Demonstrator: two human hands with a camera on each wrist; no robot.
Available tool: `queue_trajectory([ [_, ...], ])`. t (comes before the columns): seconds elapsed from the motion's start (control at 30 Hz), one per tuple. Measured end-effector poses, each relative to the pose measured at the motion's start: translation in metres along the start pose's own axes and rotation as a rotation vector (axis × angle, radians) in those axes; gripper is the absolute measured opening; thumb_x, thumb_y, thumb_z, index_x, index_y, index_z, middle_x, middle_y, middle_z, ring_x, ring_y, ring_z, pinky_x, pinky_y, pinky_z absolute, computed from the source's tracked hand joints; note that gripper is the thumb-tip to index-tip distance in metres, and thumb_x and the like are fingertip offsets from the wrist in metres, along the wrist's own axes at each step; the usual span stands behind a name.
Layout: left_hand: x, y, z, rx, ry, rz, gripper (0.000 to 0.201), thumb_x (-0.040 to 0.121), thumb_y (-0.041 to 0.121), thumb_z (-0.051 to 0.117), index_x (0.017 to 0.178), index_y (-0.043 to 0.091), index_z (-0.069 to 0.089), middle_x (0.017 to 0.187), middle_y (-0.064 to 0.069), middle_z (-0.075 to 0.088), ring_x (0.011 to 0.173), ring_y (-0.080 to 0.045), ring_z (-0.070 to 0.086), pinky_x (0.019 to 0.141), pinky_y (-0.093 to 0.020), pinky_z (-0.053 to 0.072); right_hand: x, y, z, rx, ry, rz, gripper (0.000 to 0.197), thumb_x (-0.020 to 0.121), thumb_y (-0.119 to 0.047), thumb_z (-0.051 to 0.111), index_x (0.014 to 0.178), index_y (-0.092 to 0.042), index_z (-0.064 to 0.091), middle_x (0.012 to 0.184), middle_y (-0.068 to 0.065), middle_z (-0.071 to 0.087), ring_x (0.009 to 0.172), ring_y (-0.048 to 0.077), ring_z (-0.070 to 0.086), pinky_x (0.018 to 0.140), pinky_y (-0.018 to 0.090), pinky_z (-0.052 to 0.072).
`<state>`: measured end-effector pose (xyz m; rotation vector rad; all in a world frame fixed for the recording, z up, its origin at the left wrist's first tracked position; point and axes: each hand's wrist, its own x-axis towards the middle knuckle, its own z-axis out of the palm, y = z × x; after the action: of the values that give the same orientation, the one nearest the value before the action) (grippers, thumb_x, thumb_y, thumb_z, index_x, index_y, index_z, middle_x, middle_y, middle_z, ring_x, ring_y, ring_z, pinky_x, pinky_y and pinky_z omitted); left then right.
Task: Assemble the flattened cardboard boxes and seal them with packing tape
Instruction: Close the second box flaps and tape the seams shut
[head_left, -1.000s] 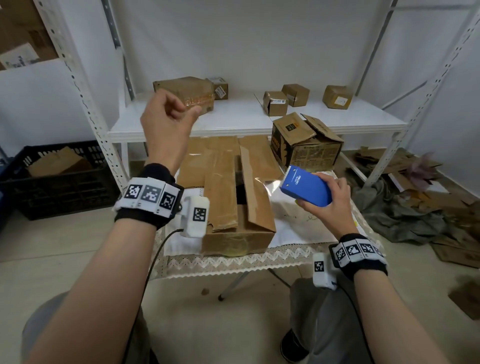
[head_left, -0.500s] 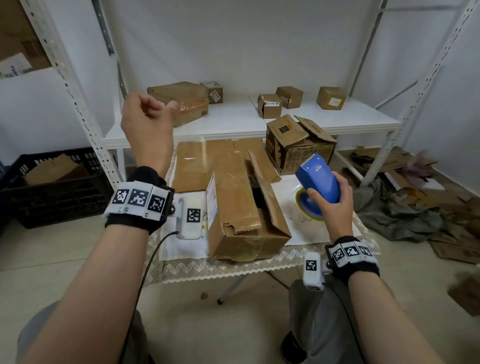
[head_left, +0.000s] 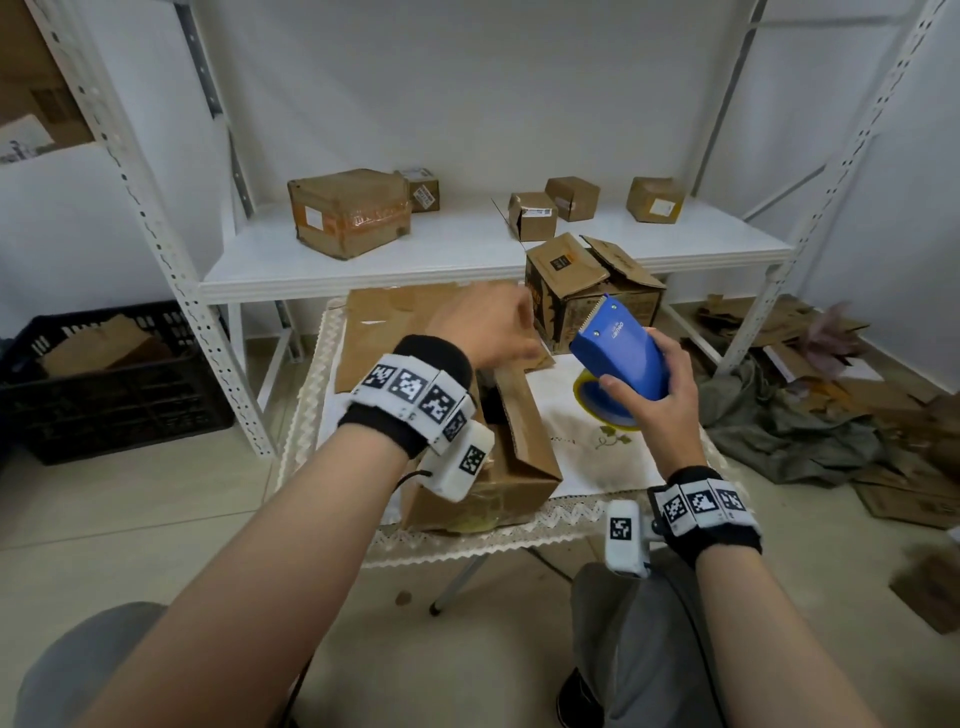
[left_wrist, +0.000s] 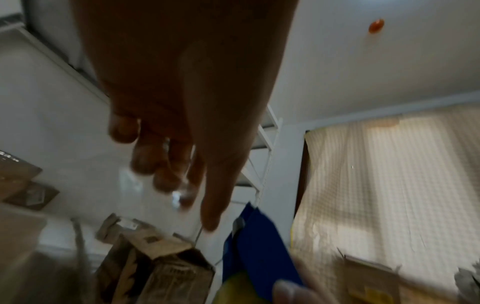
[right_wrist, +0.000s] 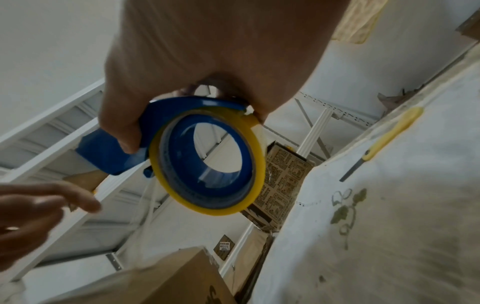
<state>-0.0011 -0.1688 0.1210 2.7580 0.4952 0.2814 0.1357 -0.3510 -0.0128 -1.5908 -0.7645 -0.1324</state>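
Observation:
My right hand (head_left: 670, 415) grips a blue tape dispenser (head_left: 621, 353), toothed edge pointing up and away; its yellow-rimmed tape roll (right_wrist: 207, 160) hangs below my palm (right_wrist: 207, 51). My left hand (head_left: 493, 332), blurred and with loosely spread fingers, hovers just left of the dispenser's front and holds nothing I can make out. In the left wrist view the fingers (left_wrist: 166, 174) point toward the dispenser (left_wrist: 259, 257). Under my left wrist a brown cardboard box (head_left: 524, 457) stands on the table with a top flap raised.
The small table has a lace-edged white cloth (head_left: 597, 462); flattened cardboard (head_left: 395, 327), an open printed box (head_left: 587, 296) and a yellow utility knife (right_wrist: 389, 135) lie on it. Behind is a white shelf (head_left: 467, 265) with several boxes. A black crate (head_left: 104, 384) sits left; cardboard scraps (head_left: 831, 415) litter the floor right.
My left hand has dropped from up high down to beside the dispenser and loosened its fist. My right hand has turned the dispenser upright, teeth up. The box has shifted slightly.

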Motion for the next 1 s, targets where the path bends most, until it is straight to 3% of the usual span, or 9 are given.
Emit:
queue_trajectory([
  [0.17,0.034,0.009,0.015,0.05,-0.228,0.024,0.032,0.091,0.038,0.073,0.121,0.026,0.072,0.1,0.009,0.061,0.092,-0.011,0.055,0.076,-0.028,0.043,0.005,-0.001,-0.008,-0.015,-0.046,-0.071,0.064,0.07,-0.048,0.079,0.128,-0.042,0.052,0.127,-0.001,0.048,0.117,0.006,0.053,0.097,0.019,0.044],
  [0.23,0.045,0.01,0.02,0.027,-0.251,0.056,0.029,0.093,0.036,0.071,0.12,0.025,0.074,0.103,0.008,0.064,0.085,-0.007,0.054,0.069,-0.023,0.04,0.006,-0.003,-0.01,-0.004,-0.072,-0.092,0.063,0.07,-0.047,0.079,0.126,-0.043,0.052,0.127,0.0,0.048,0.117,0.005,0.053,0.094,0.012,0.043],
  [0.33,0.057,0.012,0.026,-0.008,-0.266,0.087,0.021,0.095,0.031,0.071,0.114,0.022,0.075,0.08,0.016,0.053,0.071,-0.002,0.046,0.059,-0.019,0.032,0.007,-0.001,-0.015,0.0,-0.109,-0.095,0.064,0.069,-0.047,0.08,0.126,-0.046,0.051,0.13,0.001,0.049,0.12,0.009,0.054,0.095,0.016,0.045],
  [0.4,0.061,0.011,0.029,-0.018,-0.282,0.09,0.013,0.094,0.026,0.072,0.107,0.022,0.075,0.076,0.017,0.05,0.069,-0.002,0.045,0.058,-0.019,0.032,0.008,0.0,-0.018,-0.009,-0.137,-0.09,0.065,0.069,-0.048,0.08,0.127,-0.044,0.05,0.131,0.002,0.049,0.121,0.013,0.054,0.095,0.018,0.047],
  [0.53,0.067,0.005,0.036,-0.028,-0.343,0.089,0.003,0.09,0.022,0.075,0.089,0.024,0.075,0.083,0.016,0.058,0.082,-0.007,0.051,0.069,-0.024,0.038,0.009,0.003,-0.024,-0.041,-0.178,-0.095,0.068,0.069,-0.049,0.08,0.129,-0.031,0.053,0.128,0.004,0.049,0.117,0.01,0.054,0.092,0.013,0.044],
  [0.63,0.07,0.001,0.04,-0.05,-0.343,0.073,0.005,0.087,0.021,0.078,0.084,0.025,0.076,0.092,0.012,0.065,0.09,-0.008,0.055,0.073,-0.025,0.041,0.01,0.002,-0.03,-0.079,-0.209,-0.091,0.067,0.069,-0.049,0.079,0.129,-0.034,0.054,0.125,0.003,0.05,0.113,0.002,0.052,0.091,0.009,0.041],
  [0.7,0.071,0.0,0.042,-0.043,-0.35,0.07,0.005,0.087,0.021,0.079,0.084,0.023,0.076,0.087,0.013,0.065,0.082,-0.006,0.054,0.064,-0.022,0.038,0.012,0.0,-0.034,-0.119,-0.241,-0.082,0.067,0.068,-0.051,0.079,0.129,-0.038,0.055,0.121,-0.001,0.05,0.112,0.002,0.052,0.092,0.012,0.041],
  [0.8,0.071,-0.002,0.045,-0.034,-0.373,0.076,0.009,0.085,0.019,0.081,0.08,0.022,0.075,0.075,0.014,0.062,0.071,-0.004,0.052,0.06,-0.02,0.036,0.014,-0.002,-0.038,-0.153,-0.272,-0.078,0.066,0.068,-0.051,0.08,0.129,-0.04,0.056,0.118,-0.01,0.05,0.116,0.008,0.053,0.098,0.026,0.044],
  [1.0,0.072,-0.007,0.047,-0.059,-0.353,0.068,0.016,0.082,0.017,0.083,0.072,0.022,0.072,0.073,0.013,0.063,0.072,-0.002,0.054,0.06,-0.019,0.037,0.018,-0.001,-0.041,-0.23,-0.324,-0.056,0.07,0.067,-0.055,0.079,0.131,-0.038,0.056,0.118,-0.012,0.051,0.116,0.016,0.05,0.099,0.037,0.044],
])
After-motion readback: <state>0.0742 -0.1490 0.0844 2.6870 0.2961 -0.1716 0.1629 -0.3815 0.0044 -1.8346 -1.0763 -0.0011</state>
